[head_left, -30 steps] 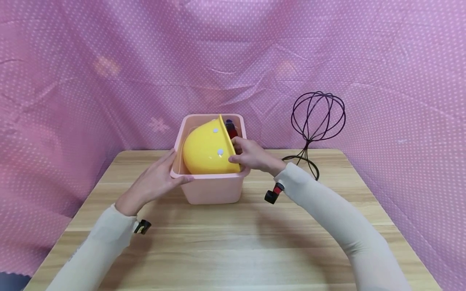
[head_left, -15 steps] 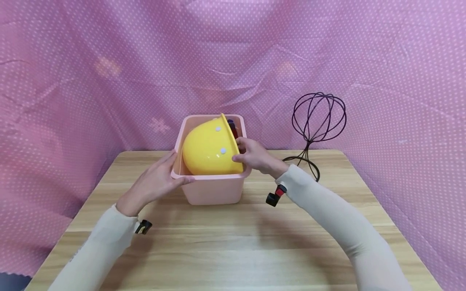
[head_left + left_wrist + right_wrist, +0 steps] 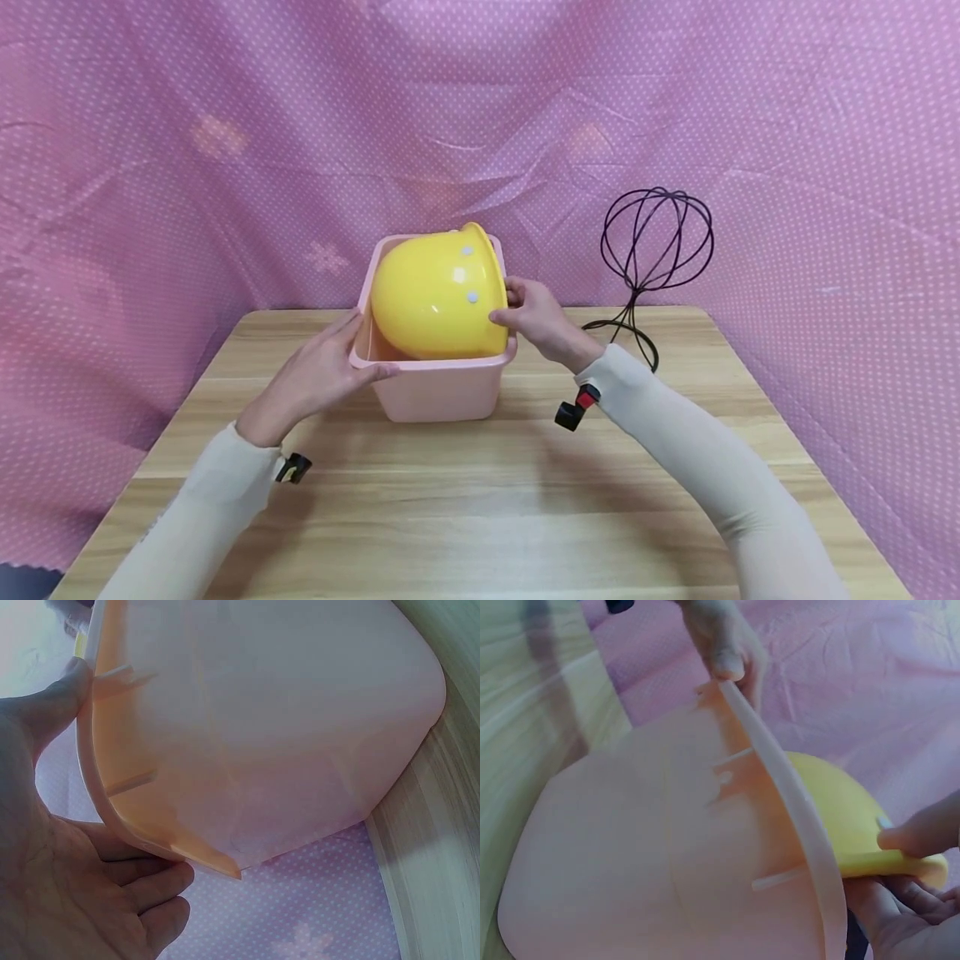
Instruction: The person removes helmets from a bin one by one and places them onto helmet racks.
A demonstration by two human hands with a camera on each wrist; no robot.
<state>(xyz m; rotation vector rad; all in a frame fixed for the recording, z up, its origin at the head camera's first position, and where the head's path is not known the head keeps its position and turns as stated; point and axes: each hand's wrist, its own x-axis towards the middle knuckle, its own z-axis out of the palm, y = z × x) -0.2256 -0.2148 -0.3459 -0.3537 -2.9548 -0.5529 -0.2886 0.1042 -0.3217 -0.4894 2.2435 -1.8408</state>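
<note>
Centrally in the head view, the pink bin (image 3: pixel 442 398) stood on the wooden desk (image 3: pixel 450 508), and the yellow helmet (image 3: pixel 431 296) lay on its side within it, its crown toward the left of the frame and its brim rising above the bin's top edge. Your left hand (image 3: pixel 315 373), left of centre, gripped the bin's near-left corner, thumb along the front rim. Your right hand (image 3: pixel 546 325) pinched the helmet's brim on the right, its fingers parted only by the brim's thickness. Right of that hand, a black wire stand (image 3: pixel 635 292) stood on the desk before a pink dotted cloth (image 3: pixel 480 117).

In the left wrist view, your thumb pressed the rim at upper left while your other fingers curled beneath it at lower left.

In the right wrist view, your thumb sat atop the brim at lower right, with fingers underneath; a dark object (image 3: pixel 857 937) below them was too hidden to identify.
</note>
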